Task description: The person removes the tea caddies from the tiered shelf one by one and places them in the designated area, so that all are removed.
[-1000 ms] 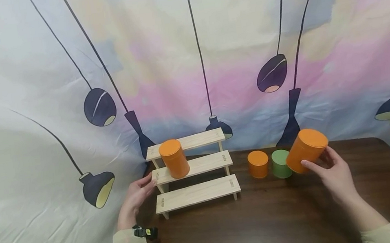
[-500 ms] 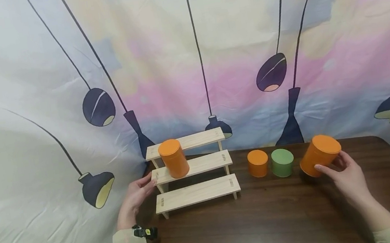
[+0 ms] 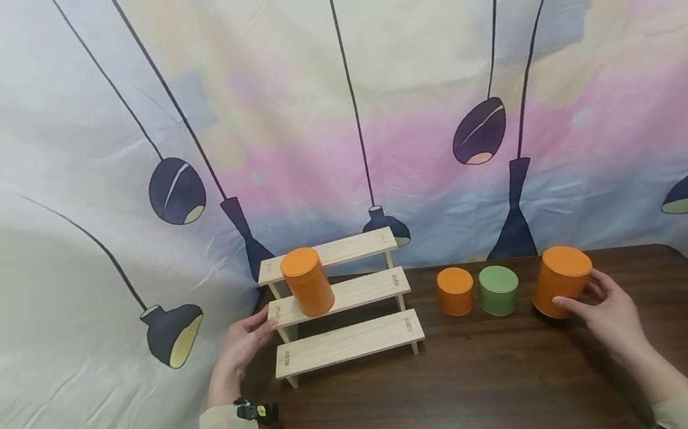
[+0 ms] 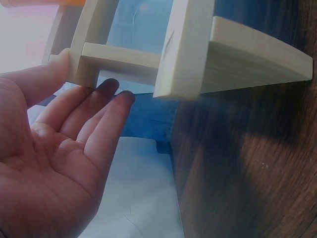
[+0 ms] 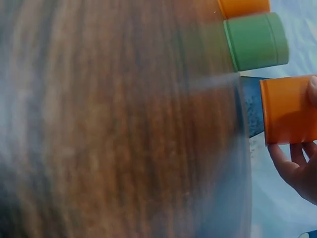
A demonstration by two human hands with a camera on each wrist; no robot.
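One orange tin (image 3: 563, 280) gripped, right hand (image 3: 610, 316) | rack (image 3: 360, 290) pinched, left hand (image 3: 241, 344) | green tin (image 3: 499, 291) between

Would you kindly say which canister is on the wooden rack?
The tall orange canister on its middle step; the other tall canister is in the right hand, the short orange one and the green one on the table.
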